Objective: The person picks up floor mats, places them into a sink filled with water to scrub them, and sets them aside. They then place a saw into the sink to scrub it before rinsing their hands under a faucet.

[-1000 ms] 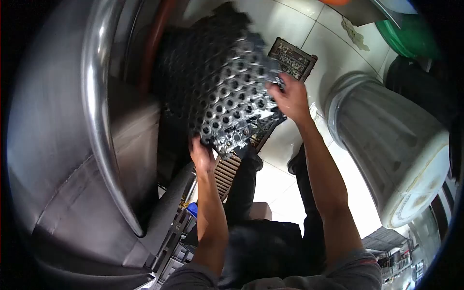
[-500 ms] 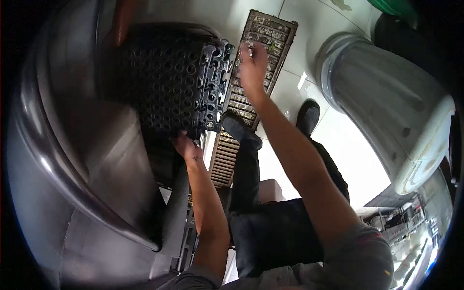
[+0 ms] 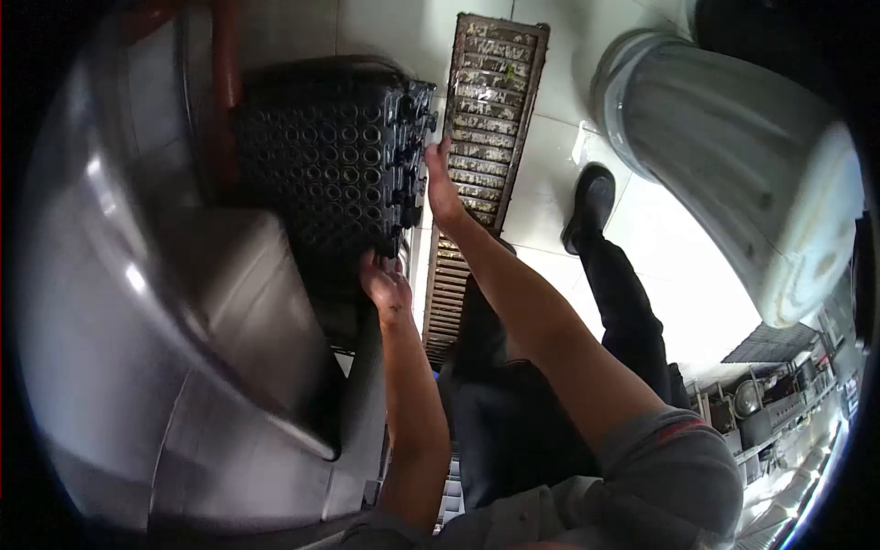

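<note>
A black rubber mat with round holes [image 3: 321, 165] stands folded or stacked beneath the metal equipment on the left. At its lower right corner is my left hand [image 3: 385, 282], its fingers against the mat's edge and partly hidden. My right hand [image 3: 443, 188] is beside the mat's right edge, fingers stretched upward and apparently holding nothing. Just right of that hand runs a long brown floor grate [image 3: 495, 119], with pale, dirty residue on its bars.
A large grey plastic bin [image 3: 724, 137] lies at the right. Curved metal equipment [image 3: 220, 367] fills the left side. An orange-red pipe [image 3: 226, 73] rises behind the mat. My shoe [image 3: 591, 197] rests on the tiled floor. Shelves with pots [image 3: 770, 412] show at lower right.
My right hand has moved down and left, from over the grate to the mat's edge. My left hand has shifted slightly right. The mat's right side now looks more upright, and the view has shifted.
</note>
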A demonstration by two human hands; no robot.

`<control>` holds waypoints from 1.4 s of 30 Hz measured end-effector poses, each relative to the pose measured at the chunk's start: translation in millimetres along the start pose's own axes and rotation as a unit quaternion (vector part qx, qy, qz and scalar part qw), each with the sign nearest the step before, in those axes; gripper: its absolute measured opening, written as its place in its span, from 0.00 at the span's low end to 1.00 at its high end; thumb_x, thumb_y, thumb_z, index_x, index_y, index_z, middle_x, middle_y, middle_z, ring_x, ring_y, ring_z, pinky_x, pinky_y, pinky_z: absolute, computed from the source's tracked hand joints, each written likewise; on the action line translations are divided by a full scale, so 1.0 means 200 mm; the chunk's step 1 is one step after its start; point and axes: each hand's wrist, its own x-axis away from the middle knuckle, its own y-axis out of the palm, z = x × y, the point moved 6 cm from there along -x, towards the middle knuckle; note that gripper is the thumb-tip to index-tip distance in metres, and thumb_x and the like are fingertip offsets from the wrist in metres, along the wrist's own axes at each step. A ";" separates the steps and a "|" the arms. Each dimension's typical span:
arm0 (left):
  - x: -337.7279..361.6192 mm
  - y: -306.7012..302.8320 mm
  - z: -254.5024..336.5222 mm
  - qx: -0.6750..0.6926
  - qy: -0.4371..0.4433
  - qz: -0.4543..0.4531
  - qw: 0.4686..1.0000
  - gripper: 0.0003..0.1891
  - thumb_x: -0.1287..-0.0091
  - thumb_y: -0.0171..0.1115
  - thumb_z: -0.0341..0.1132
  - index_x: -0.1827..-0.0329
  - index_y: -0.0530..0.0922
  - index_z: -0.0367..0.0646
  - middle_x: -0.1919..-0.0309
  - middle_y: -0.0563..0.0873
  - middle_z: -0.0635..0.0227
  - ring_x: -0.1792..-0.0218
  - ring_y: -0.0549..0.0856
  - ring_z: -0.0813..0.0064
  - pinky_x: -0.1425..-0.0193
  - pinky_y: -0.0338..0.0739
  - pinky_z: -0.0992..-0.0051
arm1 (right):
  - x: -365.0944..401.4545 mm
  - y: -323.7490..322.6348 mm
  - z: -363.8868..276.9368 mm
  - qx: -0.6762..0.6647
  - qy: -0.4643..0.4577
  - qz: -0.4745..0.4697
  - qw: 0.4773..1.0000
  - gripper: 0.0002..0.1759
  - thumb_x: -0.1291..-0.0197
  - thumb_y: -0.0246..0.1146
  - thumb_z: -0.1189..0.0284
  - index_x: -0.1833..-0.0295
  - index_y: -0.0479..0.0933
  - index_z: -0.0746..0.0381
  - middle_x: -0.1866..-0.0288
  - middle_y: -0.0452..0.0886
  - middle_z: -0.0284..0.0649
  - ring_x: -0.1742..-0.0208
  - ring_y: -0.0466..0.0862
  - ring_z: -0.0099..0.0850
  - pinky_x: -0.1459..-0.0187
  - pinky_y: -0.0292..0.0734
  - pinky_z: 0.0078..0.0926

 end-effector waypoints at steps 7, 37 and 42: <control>0.73 -0.02 0.16 -0.337 0.227 -0.047 0.912 0.31 0.35 0.53 0.34 0.29 0.53 0.42 0.43 0.70 0.58 0.46 0.71 0.64 0.43 0.68 0.65 | 0.45 -0.38 -0.41 0.210 0.039 0.013 0.977 0.43 0.34 0.46 0.49 0.28 0.39 0.67 0.35 0.64 0.54 0.39 0.68 0.41 0.40 0.62 0.32; 2.08 -1.79 1.31 -0.173 0.301 0.550 0.760 0.20 0.39 0.62 0.37 0.47 0.73 0.35 0.65 0.77 0.59 0.61 0.75 0.63 0.53 0.68 0.66 | 1.85 2.27 -0.78 0.744 -0.321 -0.546 0.213 0.17 0.42 0.54 0.69 0.50 0.73 0.65 0.49 0.76 0.48 0.45 0.74 0.46 0.44 0.69 0.36; 2.04 -1.80 1.33 -0.198 0.210 0.546 0.786 0.17 0.39 0.62 0.36 0.52 0.76 0.34 0.66 0.78 0.58 0.62 0.76 0.61 0.55 0.69 0.65 | 1.24 2.23 0.05 0.833 -0.193 -0.519 0.006 0.25 0.44 0.58 0.67 0.41 0.67 0.63 0.44 0.72 0.49 0.41 0.70 0.47 0.42 0.67 0.40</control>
